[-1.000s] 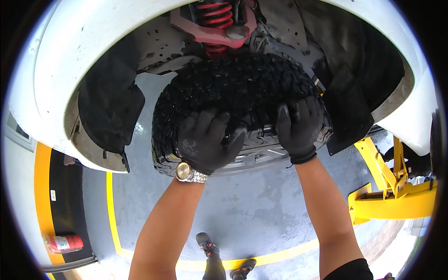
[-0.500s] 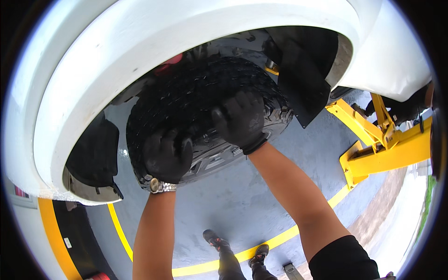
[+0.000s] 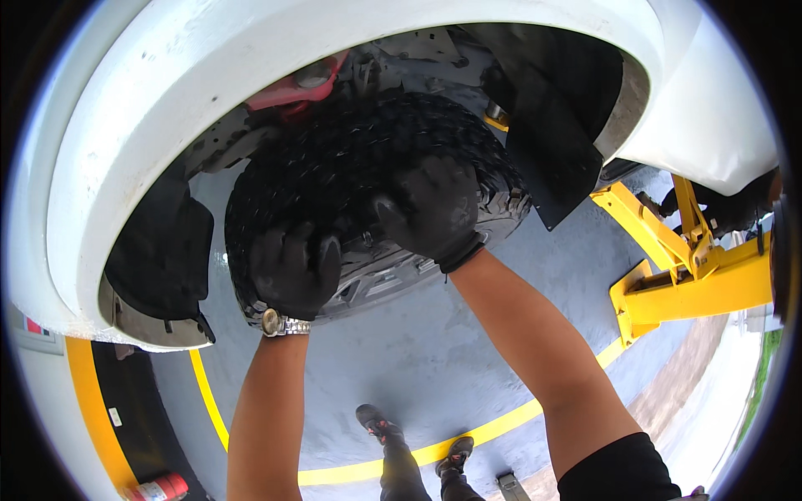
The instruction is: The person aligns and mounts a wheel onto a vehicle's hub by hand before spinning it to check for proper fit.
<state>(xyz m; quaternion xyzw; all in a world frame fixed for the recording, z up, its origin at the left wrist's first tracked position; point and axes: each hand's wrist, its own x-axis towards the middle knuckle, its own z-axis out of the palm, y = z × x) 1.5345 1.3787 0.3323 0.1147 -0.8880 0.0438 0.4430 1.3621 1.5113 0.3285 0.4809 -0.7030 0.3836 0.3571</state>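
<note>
Vehicle body [image 3: 167, 108]: white wheel arch curving over my head from lower left to upper right; it fills the top of the view.
Floor [image 3: 401, 367]: grey painted surface below me; 1 yellow line [image 3: 493, 430] curves across it near my shoes [image 3: 418, 438].
Tyre [image 3: 351, 175]: black, knobbly tread, sitting up inside the wheel arch under the white body; the tread faces me; part of the wheel rim [image 3: 376, 280] shows along its lower edge.
Lift arm [image 3: 693, 284]: yellow steel arm at the right, reaching in beneath the vehicle; well apart from both my hands.
Mud flaps: 1 black flap [image 3: 159, 250] hangs at the left of the arch, 1 black flap [image 3: 560, 142] at the right; the tyre sits between the 2.
Suspension part [image 3: 292, 88]: red piece visible above the tyre, partly hidden by it.
My right hand [image 3: 434, 209]: black glove; fingers spread wide, palm pressed flat on the tread toward the tyre's right side; gripping by pressure, not wrapped around anything.
My left hand [image 3: 294, 269]: black glove; fingers curled over the tyre's lower left edge, bearing on the tread and sidewall.
Wristwatch [image 3: 284, 324]: metal band on my left wrist, just below the glove cuff.
Red canister [image 3: 159, 488]: small, lying on the floor at the lower left; far from my hands.
</note>
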